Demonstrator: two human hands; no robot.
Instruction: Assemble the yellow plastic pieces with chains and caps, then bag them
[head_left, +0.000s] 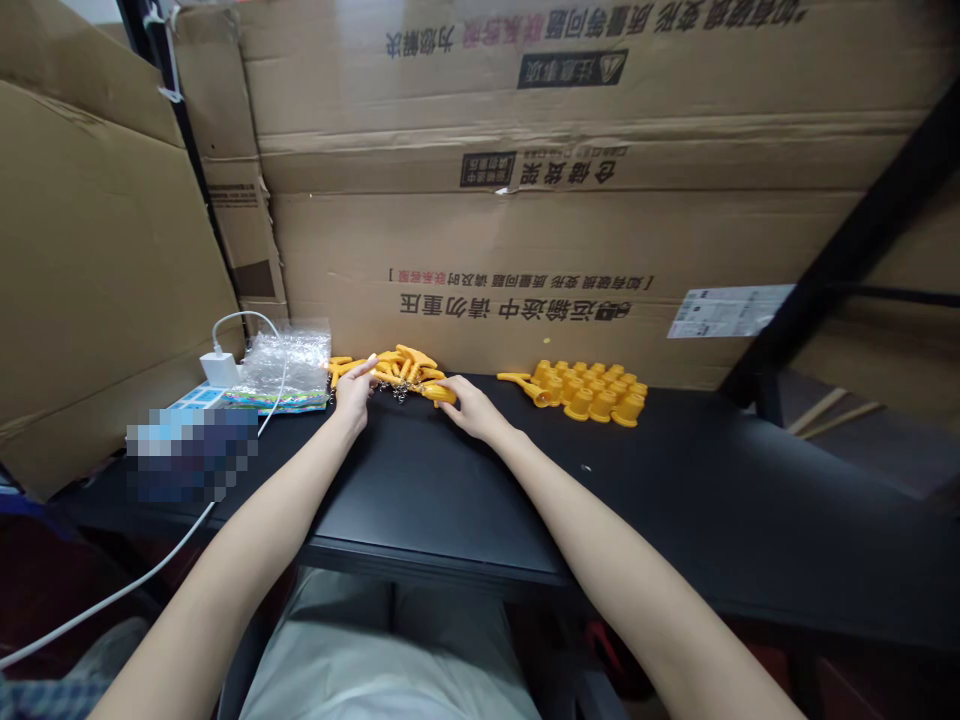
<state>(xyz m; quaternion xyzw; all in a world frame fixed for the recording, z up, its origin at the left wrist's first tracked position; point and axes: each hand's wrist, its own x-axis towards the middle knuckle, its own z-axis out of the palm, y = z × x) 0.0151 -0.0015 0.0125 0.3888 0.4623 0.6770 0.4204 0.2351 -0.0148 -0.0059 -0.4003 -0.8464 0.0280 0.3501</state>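
A heap of yellow plastic pieces (409, 360) with T-shaped ends lies against the cardboard at the back of the black table. Small silvery metal parts, like chains or coils, show at its front. My left hand (352, 395) is at the heap's left side, a finger stretched out along it; its other fingers are partly hidden. At the right end, my right hand (474, 410) pinches a rounded yellow plastic piece (439, 393) between thumb and fingers. Further right, several yellow plastic cups (592, 388) with flared rims stand in close rows, and one long-handled yellow piece (534, 388) lies beside them.
Cardboard walls (465, 230) close off the back and left. Clear plastic bags (281, 365) lie at the left, beside a white charger (220, 368). Its white cable (172, 548) runs over the front edge of the black table (442, 510). A black metal post (810, 270) slants up at right.
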